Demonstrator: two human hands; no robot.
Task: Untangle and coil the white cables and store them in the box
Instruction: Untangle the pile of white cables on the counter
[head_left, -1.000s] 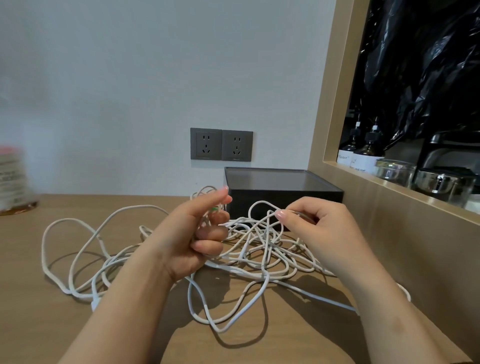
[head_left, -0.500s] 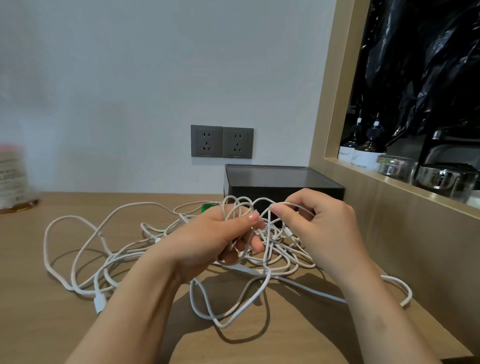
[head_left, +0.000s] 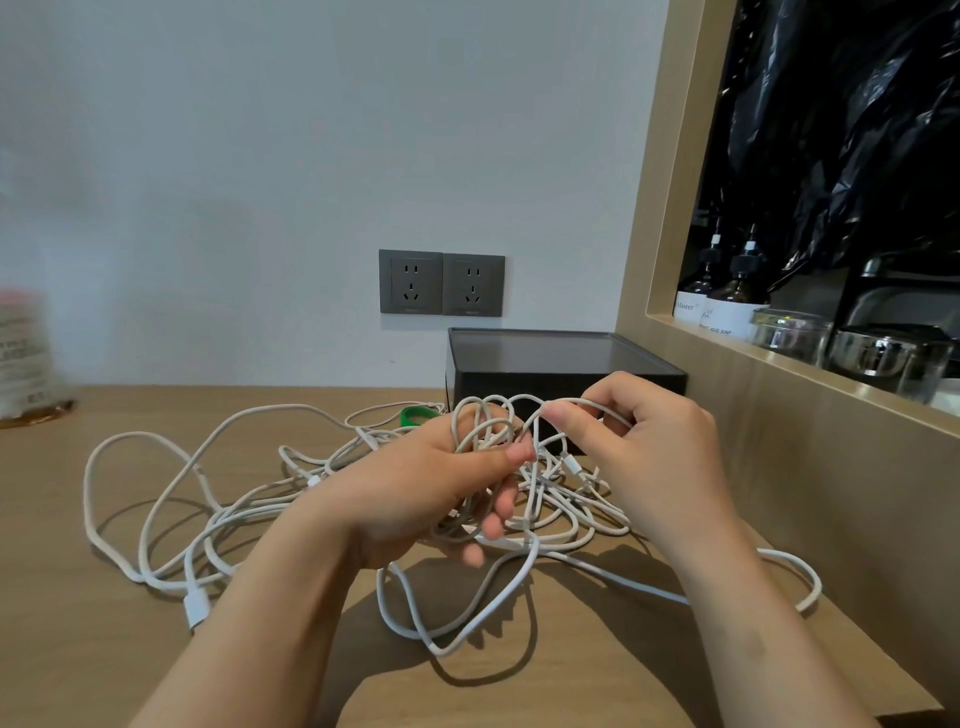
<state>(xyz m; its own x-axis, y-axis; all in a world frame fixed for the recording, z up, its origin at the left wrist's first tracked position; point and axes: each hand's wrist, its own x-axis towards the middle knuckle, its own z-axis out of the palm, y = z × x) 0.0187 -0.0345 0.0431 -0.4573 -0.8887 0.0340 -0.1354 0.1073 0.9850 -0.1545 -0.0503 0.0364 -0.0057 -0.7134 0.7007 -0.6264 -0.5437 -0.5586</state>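
A left hand (head_left: 431, 483) clutches a bunch of white cables (head_left: 563, 512) above the counter (head_left: 78, 649) while the right hand (head_left: 644, 441) pinches one strand, the black box (head_left: 550, 364) just behind. Light and limp, the cords seem best taken near a plug (head_left: 195, 608), though the knot hides most ends.

Wooden table (head_left: 78, 649) bears white cables (head_left: 550, 499); black box (head_left: 545, 358).

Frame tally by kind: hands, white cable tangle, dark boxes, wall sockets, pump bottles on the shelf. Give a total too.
hands: 2, left hand and right hand, each holding cable
white cables: 1 tangle, separate cables cannot be counted
dark box: 1
wall sockets: 2
pump bottles: 2
total: 8
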